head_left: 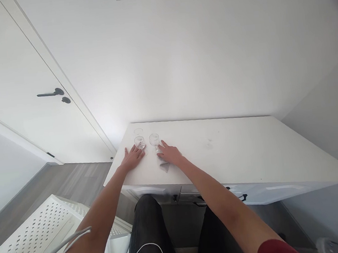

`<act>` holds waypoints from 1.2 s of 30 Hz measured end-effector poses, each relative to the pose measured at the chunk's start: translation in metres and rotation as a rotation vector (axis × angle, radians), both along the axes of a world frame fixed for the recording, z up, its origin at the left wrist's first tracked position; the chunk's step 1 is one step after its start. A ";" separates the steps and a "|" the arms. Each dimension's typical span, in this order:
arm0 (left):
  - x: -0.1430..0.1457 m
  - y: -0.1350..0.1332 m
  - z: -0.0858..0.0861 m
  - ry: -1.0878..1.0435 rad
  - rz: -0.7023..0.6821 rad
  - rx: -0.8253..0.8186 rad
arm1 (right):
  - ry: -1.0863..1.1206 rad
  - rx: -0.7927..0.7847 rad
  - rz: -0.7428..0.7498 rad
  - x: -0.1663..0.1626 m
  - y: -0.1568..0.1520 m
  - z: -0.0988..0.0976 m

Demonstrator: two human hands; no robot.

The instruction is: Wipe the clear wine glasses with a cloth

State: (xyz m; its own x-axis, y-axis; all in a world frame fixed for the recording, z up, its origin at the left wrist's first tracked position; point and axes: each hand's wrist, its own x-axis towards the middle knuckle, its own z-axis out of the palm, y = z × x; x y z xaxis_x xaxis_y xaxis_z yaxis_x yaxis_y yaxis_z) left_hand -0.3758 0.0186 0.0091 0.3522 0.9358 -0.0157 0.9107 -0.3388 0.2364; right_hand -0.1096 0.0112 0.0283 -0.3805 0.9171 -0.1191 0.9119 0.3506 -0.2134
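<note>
Three small clear stemmed glasses stand near the left end of a white desk (238,155). My left hand (132,157) lies flat on the desk with its fingers spread, fingertips at the foot of the left glass (139,142). My right hand (169,154) also rests flat and open, its fingertips touching the base of the middle glass (154,140). The third glass (138,132) stands farther back, untouched. A small grey cloth (165,166) lies on the desk just under my right hand's wrist side.
A white wall rises behind the desk. A white door with a dark handle (51,93) is at the left. A white perforated rack (32,237) and a cable (63,244) sit low left. Desk drawers (194,194) lie below the edge, above my dark trousers.
</note>
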 end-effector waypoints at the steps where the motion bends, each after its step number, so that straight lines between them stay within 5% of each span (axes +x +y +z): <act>1: 0.000 0.000 -0.001 0.001 0.001 0.000 | -0.005 0.010 -0.020 0.008 -0.009 -0.002; 9: -0.002 0.004 -0.008 -0.002 -0.003 0.035 | -0.087 0.207 -0.364 0.133 -0.088 -0.027; 16: -0.001 0.001 -0.007 0.018 -0.003 0.061 | -0.173 0.209 -0.587 0.191 -0.085 -0.022; 24: -0.003 -0.026 -0.015 0.020 0.102 0.083 | -0.224 0.156 -0.509 0.161 -0.075 -0.021; 36: -0.003 -0.064 -0.020 0.012 0.216 0.097 | -0.195 0.108 -0.181 0.032 -0.020 -0.013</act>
State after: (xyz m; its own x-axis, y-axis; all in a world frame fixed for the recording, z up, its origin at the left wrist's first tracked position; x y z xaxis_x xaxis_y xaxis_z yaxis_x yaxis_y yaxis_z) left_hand -0.3788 -0.0450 -0.0112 0.1443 0.9867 0.0752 0.9669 -0.1568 0.2012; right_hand -0.0778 -0.0091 0.0150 -0.1888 0.9794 -0.0715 0.9819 0.1894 0.0018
